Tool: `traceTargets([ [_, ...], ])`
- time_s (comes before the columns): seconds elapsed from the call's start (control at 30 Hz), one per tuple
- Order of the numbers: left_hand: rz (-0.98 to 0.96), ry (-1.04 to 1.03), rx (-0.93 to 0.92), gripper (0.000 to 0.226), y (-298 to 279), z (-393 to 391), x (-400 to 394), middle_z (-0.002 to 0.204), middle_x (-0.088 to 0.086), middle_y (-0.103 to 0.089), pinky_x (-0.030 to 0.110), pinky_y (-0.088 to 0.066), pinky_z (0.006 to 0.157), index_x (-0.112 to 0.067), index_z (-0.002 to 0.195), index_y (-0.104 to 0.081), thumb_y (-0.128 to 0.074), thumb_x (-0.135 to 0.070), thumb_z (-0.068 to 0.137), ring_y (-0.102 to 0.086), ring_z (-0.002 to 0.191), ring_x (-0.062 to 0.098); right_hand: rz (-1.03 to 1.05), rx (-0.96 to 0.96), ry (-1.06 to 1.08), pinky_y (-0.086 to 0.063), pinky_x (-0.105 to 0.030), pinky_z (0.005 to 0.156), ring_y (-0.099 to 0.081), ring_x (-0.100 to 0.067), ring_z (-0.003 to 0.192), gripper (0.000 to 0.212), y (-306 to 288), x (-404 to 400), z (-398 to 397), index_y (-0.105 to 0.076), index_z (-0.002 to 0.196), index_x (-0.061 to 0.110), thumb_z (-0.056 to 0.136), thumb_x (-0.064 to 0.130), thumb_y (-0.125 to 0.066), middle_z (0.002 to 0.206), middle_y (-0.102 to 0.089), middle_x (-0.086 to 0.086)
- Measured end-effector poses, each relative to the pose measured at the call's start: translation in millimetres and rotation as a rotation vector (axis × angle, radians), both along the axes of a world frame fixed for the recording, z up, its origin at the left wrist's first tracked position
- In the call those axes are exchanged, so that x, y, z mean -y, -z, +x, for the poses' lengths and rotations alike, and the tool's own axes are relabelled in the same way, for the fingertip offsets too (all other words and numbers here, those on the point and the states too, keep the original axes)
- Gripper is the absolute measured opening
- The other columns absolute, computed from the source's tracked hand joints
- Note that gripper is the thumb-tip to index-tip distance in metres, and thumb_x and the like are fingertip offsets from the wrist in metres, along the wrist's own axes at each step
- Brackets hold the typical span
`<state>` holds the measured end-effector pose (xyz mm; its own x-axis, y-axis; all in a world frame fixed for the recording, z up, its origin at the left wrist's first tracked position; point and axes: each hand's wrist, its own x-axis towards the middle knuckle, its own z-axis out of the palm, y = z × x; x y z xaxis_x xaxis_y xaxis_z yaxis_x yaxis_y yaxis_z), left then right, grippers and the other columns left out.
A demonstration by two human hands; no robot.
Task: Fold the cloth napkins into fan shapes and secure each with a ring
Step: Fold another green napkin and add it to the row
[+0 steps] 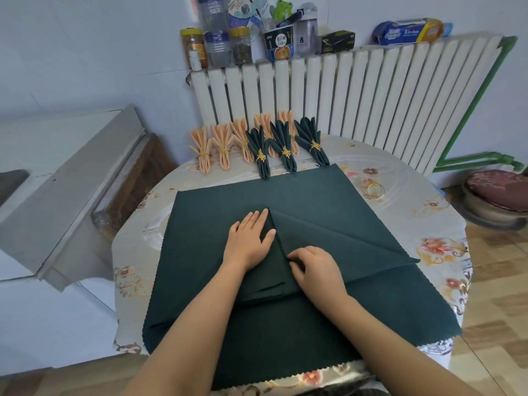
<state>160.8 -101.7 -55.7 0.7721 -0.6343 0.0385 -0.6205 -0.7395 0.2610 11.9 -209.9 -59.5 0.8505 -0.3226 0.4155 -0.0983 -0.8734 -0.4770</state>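
Note:
A dark green napkin [343, 201] lies spread on the round table [434, 224], with a folded wedge of the same green cloth [357, 238] on top of it. My left hand [250, 238] lies flat with straight fingers on the pleated left part of the wedge. My right hand [314, 267] pinches a fold of the cloth at the wedge's lower middle. Loose gold rings [374, 190] lie on the table at the right. Finished fans stand in a row at the far edge: several peach napkins [223, 147] and three green napkins [285, 150], each bound by a gold ring.
A white radiator [371, 95] stands behind the table, with jars, bottles and boxes [243, 38] on top of it. A grey cabinet [71, 172] is at the left. A round stool [497, 195] is on the floor at the right.

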Motion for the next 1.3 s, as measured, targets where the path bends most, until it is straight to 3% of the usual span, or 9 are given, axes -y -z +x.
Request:
traceTargets([
  [0.2,0.119,0.095,0.048,0.056,0.0,-1.1,0.6,0.161,-0.001,-0.006,0.040,-0.005,0.117,-0.048,0.147,-0.011,-0.026,-0.060,0.095,-0.002,0.147,0.018,-0.061,0.008,-0.043,-0.054,-0.034,0.064,-0.062,-0.018,0.070,0.008,3.0,-10.7,-8.3,-0.071,0.082,0.015,0.076,0.016,-0.067,0.078,-0.068,0.004],
  [0.37,0.187,0.078,0.039,0.054,-1.2,-2.1,0.0,0.160,-0.001,-0.006,0.040,-0.005,0.117,-0.050,0.146,-0.016,-0.025,-0.064,0.094,-0.002,0.147,0.021,-0.178,0.000,-0.012,-0.054,-0.029,0.074,-0.066,-0.017,0.085,0.026,3.2,-28.0,-29.1,-0.073,0.092,0.017,0.078,0.029,-0.055,0.097,-0.072,0.002],
  [0.5,0.195,0.070,0.042,0.055,-0.8,-1.2,1.1,0.161,-0.001,-0.006,0.041,-0.005,0.117,-0.049,0.147,-0.010,-0.021,-0.063,0.095,-0.002,0.147,0.021,-0.256,-0.131,0.164,-0.053,-0.039,0.085,-0.067,-0.022,0.099,0.051,10.8,-30.2,-44.7,-0.074,0.102,0.011,0.084,0.039,-0.035,0.104,-0.071,-0.006],
  [0.7,0.185,0.091,0.039,0.055,-1.3,-2.3,0.4,0.160,0.002,-0.007,0.041,-0.006,0.117,-0.052,0.146,-0.005,-0.020,-0.063,0.094,-0.003,0.147,0.024,-0.224,-0.187,0.079,-0.048,-0.037,0.092,-0.063,-0.016,0.110,0.076,15.0,-31.7,-42.1,-0.070,0.112,0.013,0.099,0.043,-0.001,0.115,-0.068,-0.001],
  [0.87,0.199,0.095,0.033,0.056,-1.7,-1.1,0.0,0.160,0.002,-0.006,0.041,-0.005,0.116,-0.053,0.145,-0.010,-0.022,-0.067,0.092,-0.002,0.147,0.024,-0.238,-0.206,0.033,-0.033,-0.030,0.105,-0.060,-0.015,0.113,0.074,17.0,-29.9,-40.1,-0.067,0.115,0.011,0.099,0.045,-0.004,0.120,-0.065,-0.001],
  [1.0,0.182,0.102,0.030,0.055,-0.7,-2.3,1.1,0.160,0.001,-0.007,0.042,-0.004,0.116,-0.053,0.144,-0.019,-0.026,-0.068,0.091,-0.002,0.147,0.024,-0.258,-0.114,0.003,-0.047,-0.031,0.093,-0.062,-0.012,0.109,0.055,16.5,-28.1,-42.1,-0.069,0.113,0.015,0.089,0.045,-0.030,0.115,-0.068,0.002],
  [1.17,0.149,0.093,0.013,0.054,-1.0,-4.1,3.8,0.160,-0.001,-0.010,0.041,-0.005,0.116,-0.049,0.144,-0.026,-0.030,-0.065,0.092,-0.005,0.147,0.022,-0.215,-0.019,-0.096,-0.047,-0.022,0.091,-0.064,-0.009,0.103,0.040,13.5,-25.0,-46.7,-0.067,0.115,0.018,0.081,0.034,-0.051,0.108,-0.069,0.006],
  [1.23,0.034,0.045,0.026,0.050,-0.7,-5.1,3.4,0.157,0.002,-0.022,0.040,-0.008,0.116,-0.038,0.143,-0.038,-0.036,-0.055,0.096,-0.013,0.145,0.022,-0.193,-0.013,-0.112,-0.047,-0.022,0.090,-0.065,-0.010,0.102,0.039,13.4,-24.8,-46.7,-0.067,0.115,0.020,0.078,0.030,-0.059,0.107,-0.070,0.007],
  [1.3,-0.145,-0.024,0.152,0.039,0.5,-8.9,1.1,0.137,0.008,-0.047,0.040,-0.021,0.108,-0.022,0.129,-0.057,-0.047,-0.040,0.096,-0.036,0.133,0.027,-0.200,-0.012,-0.103,-0.048,-0.023,0.088,-0.066,-0.011,0.100,0.035,14.2,-26.0,-45.8,-0.070,0.110,0.024,0.076,0.028,-0.060,0.105,-0.070,0.007],
])
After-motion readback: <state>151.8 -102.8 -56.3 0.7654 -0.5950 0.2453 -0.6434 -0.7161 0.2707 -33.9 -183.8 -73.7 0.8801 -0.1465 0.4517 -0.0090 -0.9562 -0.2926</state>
